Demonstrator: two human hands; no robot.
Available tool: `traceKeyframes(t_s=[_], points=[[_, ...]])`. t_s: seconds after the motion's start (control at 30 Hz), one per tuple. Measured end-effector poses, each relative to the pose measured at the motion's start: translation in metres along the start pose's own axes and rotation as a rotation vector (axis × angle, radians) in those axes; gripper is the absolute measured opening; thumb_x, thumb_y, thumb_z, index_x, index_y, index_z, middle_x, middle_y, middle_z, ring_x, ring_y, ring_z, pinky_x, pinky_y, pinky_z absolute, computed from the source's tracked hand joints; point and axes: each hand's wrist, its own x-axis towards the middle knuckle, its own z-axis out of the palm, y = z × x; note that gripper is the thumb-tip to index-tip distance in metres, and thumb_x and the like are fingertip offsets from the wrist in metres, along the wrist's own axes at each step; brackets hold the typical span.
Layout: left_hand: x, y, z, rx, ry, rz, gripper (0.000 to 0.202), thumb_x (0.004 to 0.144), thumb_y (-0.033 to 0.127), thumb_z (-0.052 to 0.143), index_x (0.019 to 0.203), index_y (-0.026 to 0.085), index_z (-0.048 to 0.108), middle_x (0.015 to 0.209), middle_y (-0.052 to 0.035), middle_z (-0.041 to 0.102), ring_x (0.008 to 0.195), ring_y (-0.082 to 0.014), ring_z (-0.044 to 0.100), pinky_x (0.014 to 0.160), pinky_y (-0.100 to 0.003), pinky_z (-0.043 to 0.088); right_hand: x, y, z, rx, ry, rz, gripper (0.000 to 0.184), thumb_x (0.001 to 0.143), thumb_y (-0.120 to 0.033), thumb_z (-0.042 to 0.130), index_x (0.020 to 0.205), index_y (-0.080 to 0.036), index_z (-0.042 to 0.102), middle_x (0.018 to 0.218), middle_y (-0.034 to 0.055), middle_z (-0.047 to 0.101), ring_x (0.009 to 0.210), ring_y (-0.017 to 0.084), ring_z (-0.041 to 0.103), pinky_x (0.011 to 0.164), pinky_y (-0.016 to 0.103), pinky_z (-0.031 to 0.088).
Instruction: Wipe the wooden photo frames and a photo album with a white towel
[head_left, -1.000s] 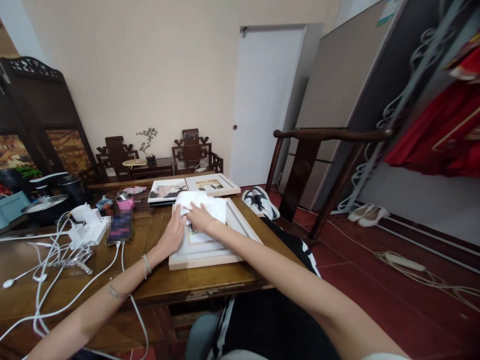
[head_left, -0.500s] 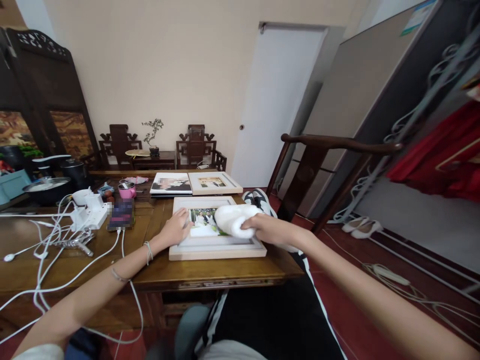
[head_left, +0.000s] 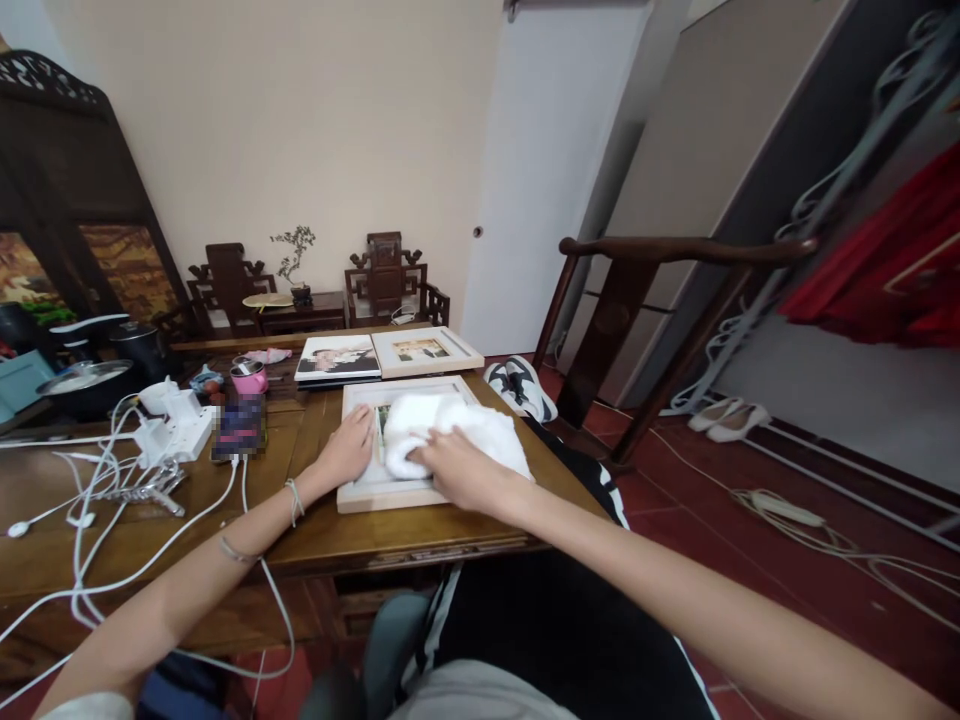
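**Near the front right corner of the surface, a white cloth covers much of a picture frame**

Close to the surface's near edge, the frame lies flat, its pale wooden rim facing the person. Along its left border rests the left hand, fingers laid out loosely and grasping nothing; a strip of the photo shows between them and the cloth. From the near side, the right hand bears down on the cloth, fingers bent into a fold and grasping it, so the cloth comes between them and the frame. Bunched over most of the photo, it reaches across the frame's right border. Toward the surface's left side, white cables lead to a power strip near a partly pixelated phone; beyond is a pink cup. By the far edge, a second frame lies just beside a photo panel.
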Motion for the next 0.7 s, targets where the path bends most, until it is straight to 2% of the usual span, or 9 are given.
traceKeyframes(t_s=[0.07, 0.1, 0.17, 0.27, 0.37, 0.43, 0.53, 0.6, 0.7], points=[[-0.001, 0.002, -0.002, -0.008, -0.006, 0.035, 0.041, 0.089, 0.023, 0.037, 0.128, 0.013, 0.048, 0.141, -0.0153, 0.045, 0.135, -0.0266, 0.037, 0.113, -0.045, 0.032, -0.026, -0.011, -0.008, 0.083, -0.006, -0.106, 0.052, 0.069, 0.004, 0.042, 0.111, -0.017, 0.065, 0.104, 0.0142, 0.065, 0.098, 0.026, 0.06, 0.089, 0.04, 0.041], [-0.001, 0.003, -0.004, -0.013, -0.012, 0.061, 0.04, 0.089, 0.022, 0.039, 0.127, 0.014, 0.049, 0.139, -0.0142, 0.047, 0.134, -0.0263, 0.039, 0.112, -0.045, 0.033, -0.037, -0.012, -0.012, 0.117, 0.012, -0.126, 0.053, 0.068, 0.005, 0.042, 0.111, -0.017, 0.065, 0.104, 0.0131, 0.065, 0.096, 0.024, 0.061, 0.087, 0.037, 0.043], [-0.002, 0.005, -0.005, -0.015, -0.022, 0.092, 0.037, 0.089, 0.022, 0.039, 0.123, 0.015, 0.052, 0.136, -0.0131, 0.05, 0.131, -0.0253, 0.042, 0.111, -0.044, 0.035, -0.048, -0.005, -0.021, 0.119, 0.11, -0.12, 0.057, 0.067, 0.005, 0.042, 0.115, -0.018, 0.063, 0.118, 0.0131, 0.061, 0.106, 0.025, 0.058, 0.089, 0.037, 0.044], [-0.002, 0.005, -0.006, 0.012, -0.015, 0.059, 0.037, 0.091, 0.022, 0.035, 0.123, 0.013, 0.052, 0.136, -0.0145, 0.05, 0.13, -0.0253, 0.043, 0.11, -0.043, 0.036, -0.038, 0.024, -0.032, -0.058, 0.344, -0.038, 0.056, 0.069, 0.007, 0.043, 0.115, -0.018, 0.064, 0.146, 0.0109, 0.04, 0.133, 0.031, 0.034, 0.104, 0.049, 0.032], [-0.002, 0.005, -0.005, 0.037, -0.021, 0.028, 0.04, 0.091, 0.022, 0.034, 0.126, 0.011, 0.05, 0.139, -0.017, 0.046, 0.133, -0.027, 0.039, 0.109, -0.045, 0.037, -0.004, 0.061, -0.035, -0.229, 0.481, 0.09, 0.049, 0.074, 0.007, 0.041, 0.108, -0.017, 0.067, 0.154, 0.0066, 0.026, 0.141, 0.036, 0.013, 0.11, 0.059, 0.017], [-0.002, 0.006, -0.005, 0.052, -0.033, 0.017, 0.041, 0.092, 0.023, 0.032, 0.127, 0.011, 0.049, 0.14, -0.0174, 0.045, 0.134, -0.0272, 0.038, 0.109, -0.046, 0.037, 0.021, 0.079, -0.028, -0.257, 0.432, 0.153, 0.05, 0.076, 0.006, 0.041, 0.113, -0.017, 0.065, 0.154, 0.0076, 0.026, 0.141, 0.038, 0.013, 0.108, 0.062, 0.017], [-0.001, 0.007, -0.007, 0.072, -0.051, -0.003, 0.042, 0.093, 0.025, 0.031, 0.13, 0.011, 0.047, 0.141, -0.017, 0.044, 0.134, -0.0266, 0.039, 0.109, -0.045, 0.036, 0.044, 0.084, -0.007, -0.199, 0.179, 0.147, 0.059, 0.075, 0.007, 0.039, 0.124, -0.017, 0.059, 0.15, 0.0119, 0.035, 0.136, 0.035, 0.026, 0.105, 0.058, 0.026], [0.0, 0.007, -0.007, 0.08, -0.058, -0.005, 0.043, 0.093, 0.025, 0.032, 0.13, 0.011, 0.046, 0.142, -0.0167, 0.044, 0.134, -0.0264, 0.039, 0.11, -0.044, 0.035, 0.043, 0.074, 0.007, -0.18, 0.061, 0.147, 0.062, 0.074, 0.007, 0.039, 0.128, -0.016, 0.057, 0.148, 0.0142, 0.037, 0.134, 0.036, 0.03, 0.103, 0.06, 0.027], [0.001, 0.006, -0.005, 0.09, -0.059, -0.006, 0.044, 0.092, 0.025, 0.032, 0.131, 0.008, 0.046, 0.143, -0.0181, 0.042, 0.135, -0.0271, 0.038, 0.113, -0.045, 0.032, 0.016, 0.047, 0.011, -0.177, 0.011, 0.166, 0.061, 0.073, 0.006, 0.04, 0.127, -0.016, 0.057, 0.147, 0.0164, 0.037, 0.132, 0.038, 0.031, 0.101, 0.064, 0.024]])
